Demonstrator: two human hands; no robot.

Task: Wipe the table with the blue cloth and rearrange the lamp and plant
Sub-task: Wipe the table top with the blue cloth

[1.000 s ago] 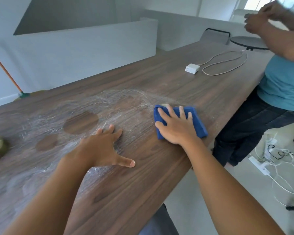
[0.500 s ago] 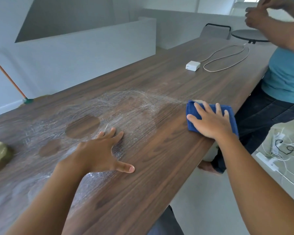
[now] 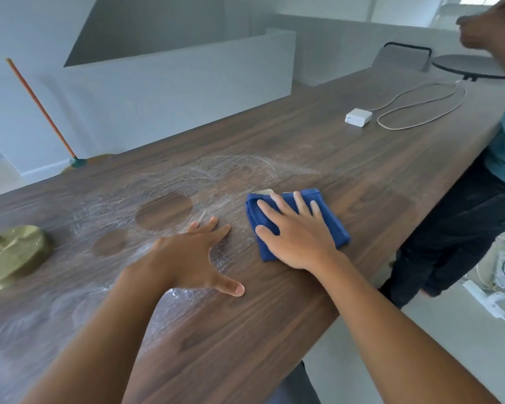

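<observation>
A folded blue cloth [image 3: 333, 217] lies flat on the dark wooden table [image 3: 318, 158], and my right hand [image 3: 296, 233] presses down on it with fingers spread. To its left, my left hand [image 3: 191, 256] rests palm down on the table with fingers apart, holding nothing. White dusty streaks [image 3: 169, 182] cover the wood around and beyond my left hand, with two clean round patches in them. The brass lamp base [image 3: 11, 253] stands at the left edge of view; the rest of the lamp is cut off. No plant is in view.
A white charger block [image 3: 358, 117] with a looped cable [image 3: 420, 107] lies far right on the table. Another person [image 3: 478, 205] stands against the table's right edge. An orange broom [image 3: 41, 109] leans beyond the far side. A power strip and cables [image 3: 496, 290] lie on the floor.
My right hand slid the cloth out toward the table's right edge, then back left toward the dusty patch. My left hand stayed put. The view shifted, bringing the lamp base further in.
</observation>
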